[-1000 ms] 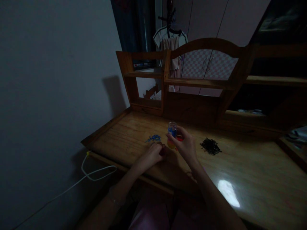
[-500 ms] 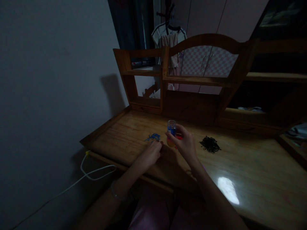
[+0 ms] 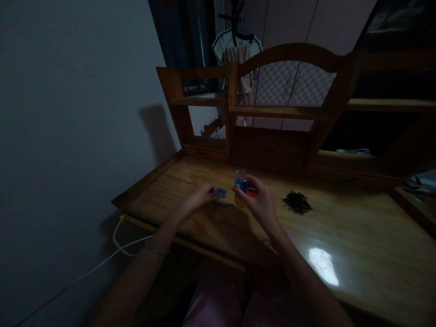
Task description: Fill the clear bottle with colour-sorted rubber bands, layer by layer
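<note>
Upright in my right hand is a small clear jar, with my fingers wrapped around its side. Blue bands show inside the jar, and yellow shows near its bottom. Something red sits behind the jar, partly hidden by my fingers. To the left of the jar, my left hand pinches a small bunch of blue bands by its edge. The bunch hangs just above the table, with a dark shadow below it.
A pile of black bands lies on the wooden table right of the jar. Wooden shelves rise along the back edge. A white cable hangs off the left front corner. Light glares at the right front.
My left hand has moved left and slightly up, and the blue bands that lay on the table are now lifted in its fingers. The jar stays in my right hand, nearly still.
</note>
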Tool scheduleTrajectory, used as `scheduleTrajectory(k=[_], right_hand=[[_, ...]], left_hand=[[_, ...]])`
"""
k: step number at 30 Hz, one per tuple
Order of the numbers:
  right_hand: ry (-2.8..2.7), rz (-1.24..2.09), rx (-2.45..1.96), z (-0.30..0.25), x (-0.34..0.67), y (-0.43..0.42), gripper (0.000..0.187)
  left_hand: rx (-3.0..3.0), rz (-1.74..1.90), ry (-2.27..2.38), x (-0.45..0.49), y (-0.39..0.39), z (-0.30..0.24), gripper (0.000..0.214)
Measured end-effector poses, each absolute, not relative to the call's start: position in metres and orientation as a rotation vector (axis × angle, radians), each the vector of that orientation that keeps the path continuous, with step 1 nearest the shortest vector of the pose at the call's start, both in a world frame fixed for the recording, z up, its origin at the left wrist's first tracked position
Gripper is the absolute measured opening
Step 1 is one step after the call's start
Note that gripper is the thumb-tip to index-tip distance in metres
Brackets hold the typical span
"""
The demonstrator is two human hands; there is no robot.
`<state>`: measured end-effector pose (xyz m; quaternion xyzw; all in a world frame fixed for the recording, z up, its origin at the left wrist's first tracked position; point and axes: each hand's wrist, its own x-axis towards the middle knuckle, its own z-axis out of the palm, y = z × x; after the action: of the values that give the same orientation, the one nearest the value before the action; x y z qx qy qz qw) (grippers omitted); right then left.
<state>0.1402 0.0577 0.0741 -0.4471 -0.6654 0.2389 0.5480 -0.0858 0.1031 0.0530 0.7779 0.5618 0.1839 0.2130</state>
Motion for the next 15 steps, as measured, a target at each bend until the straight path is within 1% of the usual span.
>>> scheduleTrajectory(k=[4, 6, 10, 15], right_hand=[[-1.57, 0.55, -1.063, 0.075, 0.14, 0.057, 0.04], [-1.578, 0.552, -1.063, 0.075, 0.14, 0.057, 0.039], [-1.604, 0.56, -1.052, 0.075, 0.14, 0.056, 0.038], [-1.596, 0.578, -1.054, 0.075, 0.139, 0.056, 0.038]], left_hand=[[2.059, 0.691, 1.558, -0.097, 0.112, 0.049, 0.038], [2.072, 0.751, 1.58, -0.101, 0.115, 0.047, 0.045], [2.15, 0.665, 1.509, -0.097, 0.122, 0.046, 0.038], [2.179, 0.455, 1.343, -0.08, 0.133, 0.051, 0.04]])
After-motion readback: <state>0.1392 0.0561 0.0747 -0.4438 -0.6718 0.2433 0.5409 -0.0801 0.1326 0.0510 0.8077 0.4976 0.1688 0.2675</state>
